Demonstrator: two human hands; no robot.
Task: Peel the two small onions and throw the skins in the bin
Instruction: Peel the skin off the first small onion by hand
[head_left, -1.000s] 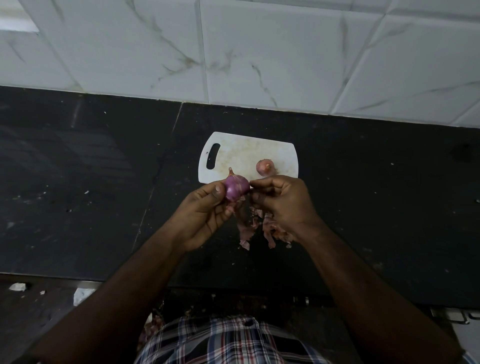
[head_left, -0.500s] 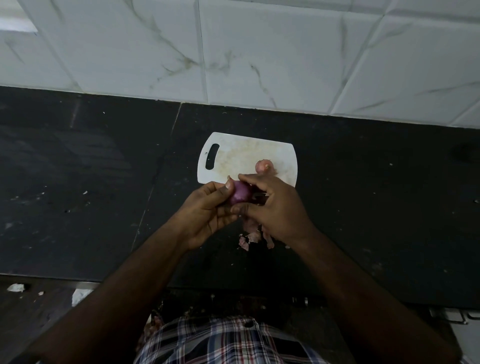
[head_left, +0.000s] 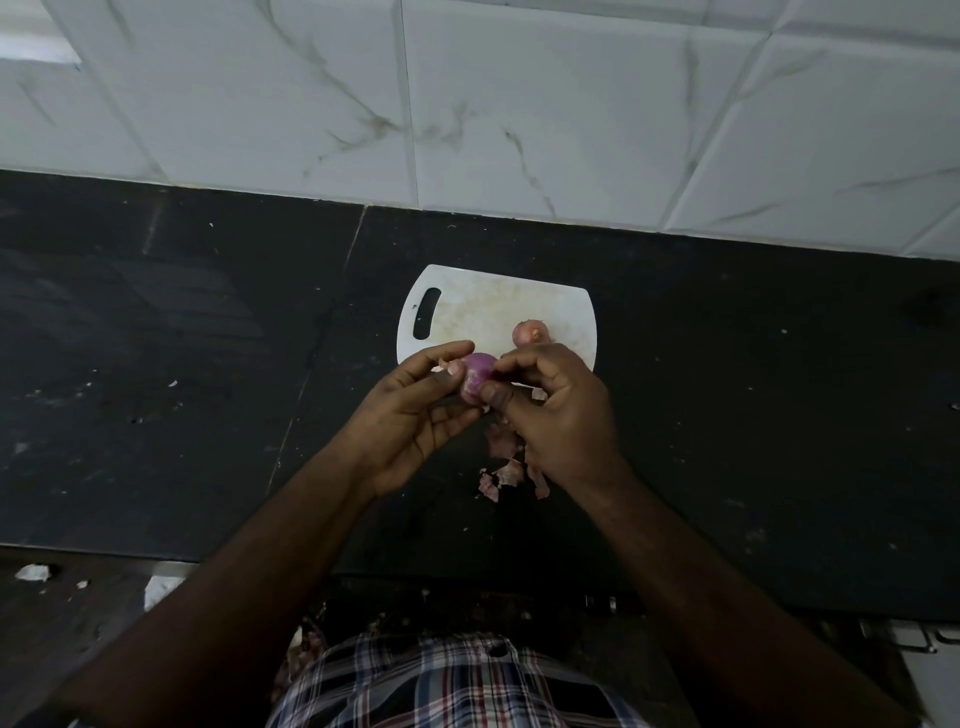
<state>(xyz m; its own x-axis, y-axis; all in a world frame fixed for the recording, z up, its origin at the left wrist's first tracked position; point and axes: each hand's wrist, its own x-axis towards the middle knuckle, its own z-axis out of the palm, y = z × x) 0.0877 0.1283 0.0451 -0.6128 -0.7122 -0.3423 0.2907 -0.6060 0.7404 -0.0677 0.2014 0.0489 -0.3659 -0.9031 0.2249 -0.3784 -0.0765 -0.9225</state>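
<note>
A single head-worn camera is looking steeply down and forward, close above the dark stone surface (head_left: 727, 415), with the white marble-tiled wall (head_left: 519, 104) filling twelve o'clock.

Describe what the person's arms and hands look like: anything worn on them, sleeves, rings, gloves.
Both forearms are bare up to the frame edge, with no sleeves in view. The left hand and right hand wear no gloves, and no rings or watch show. A plaid shirt in white, dark and red checks covers the torso.

Onion (head_left: 530, 332) on board (head_left: 483, 306); skins (head_left: 506, 467) before.
</note>
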